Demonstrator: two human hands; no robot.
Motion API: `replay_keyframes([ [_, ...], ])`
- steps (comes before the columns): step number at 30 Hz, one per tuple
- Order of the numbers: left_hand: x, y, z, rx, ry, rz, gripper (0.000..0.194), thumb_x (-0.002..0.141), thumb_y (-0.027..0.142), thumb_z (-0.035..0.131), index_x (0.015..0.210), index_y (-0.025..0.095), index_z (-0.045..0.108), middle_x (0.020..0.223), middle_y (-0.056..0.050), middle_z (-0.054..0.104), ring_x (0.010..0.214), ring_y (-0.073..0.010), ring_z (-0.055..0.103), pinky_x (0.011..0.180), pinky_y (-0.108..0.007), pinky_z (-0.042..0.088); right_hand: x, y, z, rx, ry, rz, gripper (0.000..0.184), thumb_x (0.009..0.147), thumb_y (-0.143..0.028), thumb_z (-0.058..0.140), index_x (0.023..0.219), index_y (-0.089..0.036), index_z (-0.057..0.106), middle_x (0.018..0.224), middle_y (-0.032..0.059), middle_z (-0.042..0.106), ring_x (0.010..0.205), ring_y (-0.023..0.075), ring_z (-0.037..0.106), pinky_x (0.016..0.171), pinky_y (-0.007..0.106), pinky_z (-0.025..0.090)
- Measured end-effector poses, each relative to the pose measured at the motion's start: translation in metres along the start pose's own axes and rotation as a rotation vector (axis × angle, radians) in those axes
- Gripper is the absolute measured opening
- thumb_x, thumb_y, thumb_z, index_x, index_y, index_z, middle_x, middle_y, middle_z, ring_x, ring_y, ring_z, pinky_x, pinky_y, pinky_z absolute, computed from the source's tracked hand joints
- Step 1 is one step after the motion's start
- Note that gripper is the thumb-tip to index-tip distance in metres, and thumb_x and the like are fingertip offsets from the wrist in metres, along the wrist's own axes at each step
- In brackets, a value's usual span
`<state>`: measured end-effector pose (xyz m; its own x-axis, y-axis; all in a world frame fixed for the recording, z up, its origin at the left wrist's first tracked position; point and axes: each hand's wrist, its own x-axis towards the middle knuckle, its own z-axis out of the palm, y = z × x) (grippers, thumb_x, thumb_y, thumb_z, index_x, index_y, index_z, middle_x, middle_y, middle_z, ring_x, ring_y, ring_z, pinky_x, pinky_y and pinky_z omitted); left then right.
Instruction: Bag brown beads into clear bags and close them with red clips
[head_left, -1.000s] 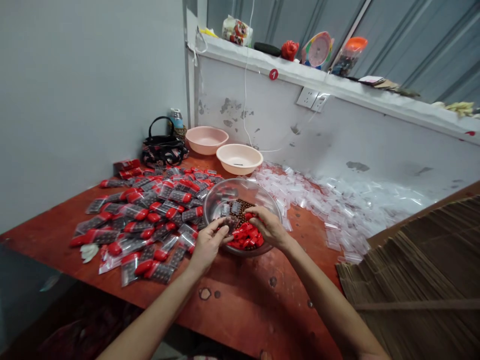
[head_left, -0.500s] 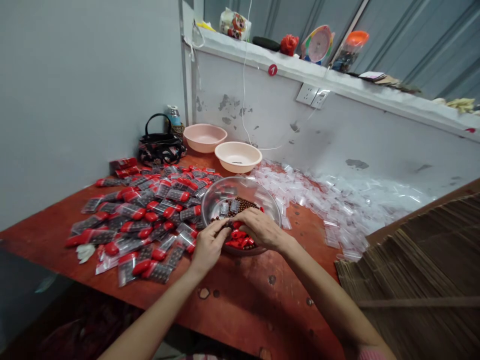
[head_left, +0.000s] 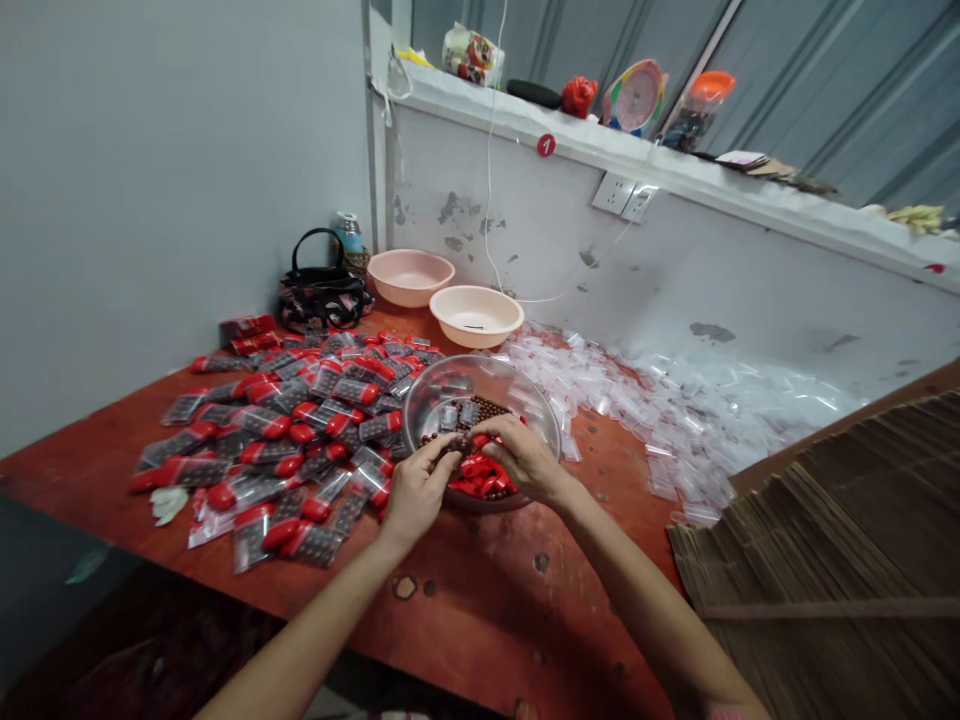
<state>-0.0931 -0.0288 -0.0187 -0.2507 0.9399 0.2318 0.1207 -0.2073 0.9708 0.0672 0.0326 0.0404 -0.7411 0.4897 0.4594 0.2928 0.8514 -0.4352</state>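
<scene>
Over a clear plastic bowl (head_left: 551,420), my left hand (head_left: 420,492) pinches a small bunch of dark brown beads (head_left: 457,443) between thumb and fingers. My right hand (head_left: 525,460) bends in from the other side, its fingertips closed at the same beads and partly hidden. Inside the bowl lie a brown bead string (head_left: 491,408), small clear packets (head_left: 469,413) and bright red pieces (head_left: 480,483). To the left spreads a heap of clear bags with red ends and dark beads (head_left: 300,420).
Empty clear bags (head_left: 600,385) are piled on the right of the red table (head_left: 480,600). Behind the bowl stand a cream basin (head_left: 480,330), a pink basin (head_left: 411,275) and a black handbag (head_left: 322,295). Stacked brown cardboard (head_left: 825,530) sits at the right edge.
Both hands stay over the bowl around the beads. My right hand's fingers have shifted slightly and sit a little apart from my left fingertips. The view has tilted a little.
</scene>
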Motion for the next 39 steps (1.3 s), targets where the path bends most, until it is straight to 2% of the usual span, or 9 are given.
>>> replay_keyframes([
  [3, 0.0, 0.003, -0.001, -0.003, 0.008, 0.002, 0.028, 0.076, 0.029, 0.051, 0.1, 0.019, 0.062, 0.1, -0.004, 0.066, 0.089, -0.0201, 0.062, 0.079, -0.033, 0.051, 0.005, -0.003, 0.001, -0.089, -0.081, -0.087, 0.023, 0.087, -0.022, 0.041, 0.108, -0.018, 0.048, 0.098, 0.007, 0.059, 0.094, 0.018, 0.049, 0.083, 0.034, 0.04],
  [6, 0.0, 0.002, 0.0, -0.003, 0.044, -0.009, 0.028, 0.075, 0.029, 0.053, 0.099, 0.018, 0.063, 0.098, -0.005, 0.067, 0.089, -0.02, 0.062, 0.079, -0.033, 0.05, 0.005, 0.004, 0.001, -0.145, -0.095, -0.114, 0.023, 0.087, -0.022, 0.04, 0.108, -0.017, 0.048, 0.096, 0.0077, 0.059, 0.091, 0.0181, 0.05, 0.082, 0.035, 0.04],
  [8, 0.0, -0.001, 0.002, -0.086, 0.049, -0.075, 0.031, 0.074, 0.032, 0.054, 0.101, 0.017, 0.062, 0.098, -0.005, 0.066, 0.084, -0.0198, 0.064, 0.075, -0.033, 0.053, 0.001, 0.011, 0.0, -0.146, -0.049, -0.083, 0.022, 0.087, -0.022, 0.04, 0.107, -0.018, 0.048, 0.095, 0.0077, 0.058, 0.09, 0.0179, 0.05, 0.081, 0.036, 0.041],
  [12, 0.0, -0.005, 0.004, -0.253, 0.016, -0.172, 0.037, 0.074, 0.035, 0.055, 0.106, 0.016, 0.058, 0.101, -0.006, 0.065, 0.078, -0.0196, 0.065, 0.069, -0.033, 0.055, -0.004, 0.015, -0.004, -0.036, 0.106, 0.086, 0.022, 0.088, -0.023, 0.039, 0.108, -0.02, 0.048, 0.099, 0.0067, 0.057, 0.092, 0.0161, 0.052, 0.08, 0.032, 0.042],
  [15, -0.001, -0.004, 0.002, -0.192, -0.008, -0.112, 0.034, 0.074, 0.034, 0.055, 0.104, 0.017, 0.059, 0.102, -0.006, 0.065, 0.084, -0.0206, 0.064, 0.072, -0.033, 0.054, -0.002, 0.005, -0.003, 0.025, 0.136, 0.107, 0.02, 0.087, -0.024, 0.04, 0.105, -0.021, 0.049, 0.097, 0.0053, 0.056, 0.089, 0.0148, 0.053, 0.079, 0.029, 0.043],
  [20, -0.003, -0.001, 0.0, -0.029, -0.003, 0.021, 0.029, 0.076, 0.03, 0.053, 0.102, 0.02, 0.062, 0.101, -0.004, 0.066, 0.091, -0.0197, 0.062, 0.08, -0.032, 0.05, 0.007, -0.008, 0.008, -0.038, 0.079, 0.045, 0.02, 0.087, -0.026, 0.042, 0.103, -0.019, 0.051, 0.09, 0.0057, 0.057, 0.083, 0.0151, 0.053, 0.074, 0.028, 0.043],
  [24, -0.005, -0.001, 0.0, -0.008, -0.017, 0.04, 0.028, 0.077, 0.029, 0.052, 0.102, 0.02, 0.063, 0.1, -0.004, 0.067, 0.087, -0.0187, 0.063, 0.078, -0.03, 0.051, 0.007, -0.01, 0.011, -0.099, 0.071, 0.034, 0.019, 0.086, -0.026, 0.042, 0.101, -0.017, 0.052, 0.085, 0.0062, 0.057, 0.078, 0.015, 0.052, 0.069, 0.027, 0.042],
  [30, -0.011, -0.002, 0.0, -0.01, 0.015, 0.056, 0.024, 0.078, 0.027, 0.051, 0.096, 0.019, 0.064, 0.096, -0.004, 0.068, 0.085, -0.0181, 0.063, 0.077, -0.03, 0.051, 0.001, -0.015, 0.011, -0.068, 0.04, -0.018, 0.02, 0.086, -0.024, 0.043, 0.102, -0.017, 0.051, 0.079, 0.0054, 0.053, 0.071, 0.0144, 0.05, 0.063, 0.026, 0.042],
  [39, -0.02, 0.003, -0.001, 0.174, -0.017, 0.305, 0.026, 0.08, 0.019, 0.048, 0.101, 0.02, 0.063, 0.099, -0.005, 0.067, 0.089, -0.0173, 0.062, 0.082, -0.028, 0.048, -0.014, -0.025, 0.013, -0.165, 0.032, 0.021, 0.021, 0.086, -0.019, 0.04, 0.105, -0.015, 0.048, 0.078, 0.0069, 0.05, 0.071, 0.016, 0.047, 0.063, 0.028, 0.042],
])
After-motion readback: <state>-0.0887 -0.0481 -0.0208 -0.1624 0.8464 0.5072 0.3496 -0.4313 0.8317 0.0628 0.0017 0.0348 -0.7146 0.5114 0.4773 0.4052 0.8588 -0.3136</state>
